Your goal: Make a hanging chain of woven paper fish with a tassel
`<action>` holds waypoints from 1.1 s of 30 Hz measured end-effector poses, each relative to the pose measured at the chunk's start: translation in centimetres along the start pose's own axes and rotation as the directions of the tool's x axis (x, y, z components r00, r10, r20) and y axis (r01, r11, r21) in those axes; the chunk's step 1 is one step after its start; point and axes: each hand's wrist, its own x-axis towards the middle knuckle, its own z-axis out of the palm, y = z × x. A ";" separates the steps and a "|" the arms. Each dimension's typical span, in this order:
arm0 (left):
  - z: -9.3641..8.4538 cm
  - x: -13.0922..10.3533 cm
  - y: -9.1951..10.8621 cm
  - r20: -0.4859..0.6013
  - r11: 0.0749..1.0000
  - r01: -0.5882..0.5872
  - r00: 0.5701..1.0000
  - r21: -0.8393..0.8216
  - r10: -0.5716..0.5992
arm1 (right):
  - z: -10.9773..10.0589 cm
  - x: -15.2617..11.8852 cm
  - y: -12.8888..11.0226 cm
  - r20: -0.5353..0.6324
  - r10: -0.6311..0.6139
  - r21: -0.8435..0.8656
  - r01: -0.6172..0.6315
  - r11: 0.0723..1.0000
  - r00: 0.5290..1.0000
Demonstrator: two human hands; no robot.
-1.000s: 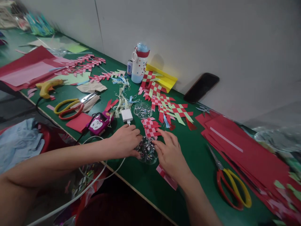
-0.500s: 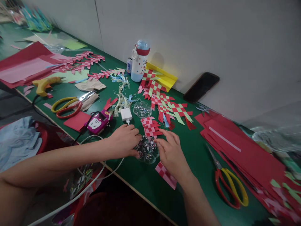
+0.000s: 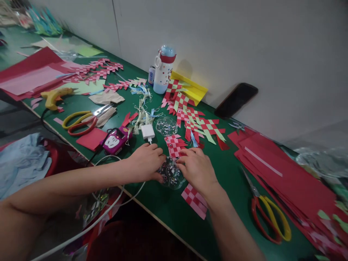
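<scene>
head view, left hand (image 3: 146, 162) at clear tray (image 3: 172, 173), thumb spread, right hand (image 3: 199, 169) over it, cannot tell if pinching

1. Your left hand (image 3: 146, 163) touches the tray (image 3: 172, 177) on its left side.
2. Your right hand (image 3: 197, 168) — curled — is over its right side.
3. Beyond it lies a woven piece (image 3: 174, 145).
4. A phone (image 3: 236, 100) leans against the wall (image 3: 244, 43), right of a bottle (image 3: 164, 72).
</scene>
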 end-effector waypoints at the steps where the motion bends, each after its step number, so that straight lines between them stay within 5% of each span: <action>1: 0.1 0.0 0.0 -0.001 1.000 0.001 1.000 -0.002 -0.001 | -0.2 0.2 -0.1 0.012 -0.001 -0.016 0.001 1.000 1.000; 9: -0.2 0.0 0.0 0.018 1.000 0.010 1.000 -0.013 -0.010 | 0.8 0.1 0.9 -0.091 -0.196 -0.031 0.194 0.981 0.976; 17: -0.1 -0.1 0.0 0.041 0.999 0.020 0.999 -0.030 -0.018 | 2.0 -0.5 2.7 -0.187 -0.184 0.166 0.215 0.962 0.965; 29: 0.0 -0.2 0.0 0.024 0.998 0.028 0.999 -0.047 -0.027 | 1.5 -0.4 2.2 -0.251 -0.205 0.180 0.253 0.951 0.946; 33: 0.0 -0.2 0.0 0.029 0.999 0.028 0.999 -0.045 -0.027 | 1.2 -1.0 2.3 -0.188 -0.252 0.156 0.283 0.947 0.949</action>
